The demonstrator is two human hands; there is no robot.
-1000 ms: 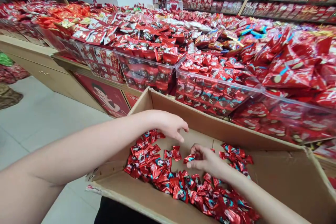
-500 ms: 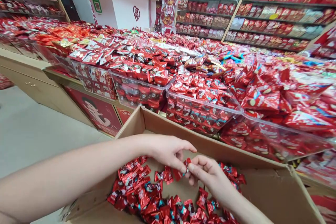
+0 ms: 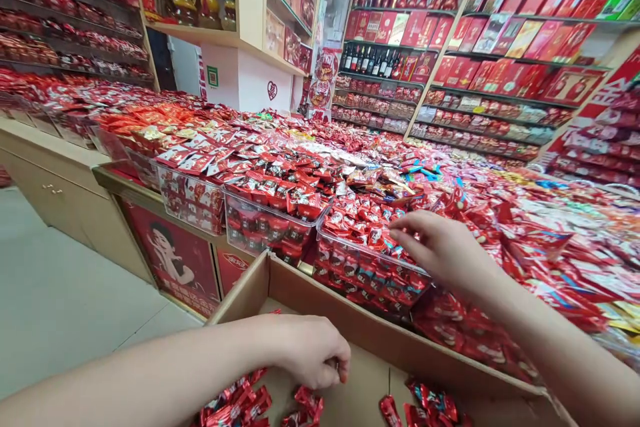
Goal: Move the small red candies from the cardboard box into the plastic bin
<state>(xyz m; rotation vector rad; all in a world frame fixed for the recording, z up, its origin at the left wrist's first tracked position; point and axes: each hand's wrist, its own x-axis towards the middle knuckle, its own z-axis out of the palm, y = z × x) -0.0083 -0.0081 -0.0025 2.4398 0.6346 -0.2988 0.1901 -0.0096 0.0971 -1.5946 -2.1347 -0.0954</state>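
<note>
My right hand [image 3: 443, 247] reaches over a clear plastic bin [image 3: 370, 257] heaped with red wrapped candies [image 3: 357, 213]. Its thumb and forefinger are slightly apart near the top of the heap, and I see nothing between them. Lower down, my left hand [image 3: 315, 350] hangs inside a cardboard box [image 3: 330, 313] with its fingers curled inward. Whatever those fingers hold, if anything, is hidden. Loose red candies [image 3: 240, 400] lie on the box floor below the left hand, and a smaller cluster [image 3: 433, 403] lies to the right.
Another clear bin [image 3: 273, 220] of dark-red candies stands left of the first. Large red packets [image 3: 530, 260] fill the space under and beyond my right forearm. A wooden cabinet [image 3: 65, 180] runs along the left, and shelves [image 3: 395, 87] of bottles and boxes line the back.
My right hand has moved from the box up over the clear bin, and the red candy it pinched is no longer visible. My left fingers have curled in. The camera view has tilted upward.
</note>
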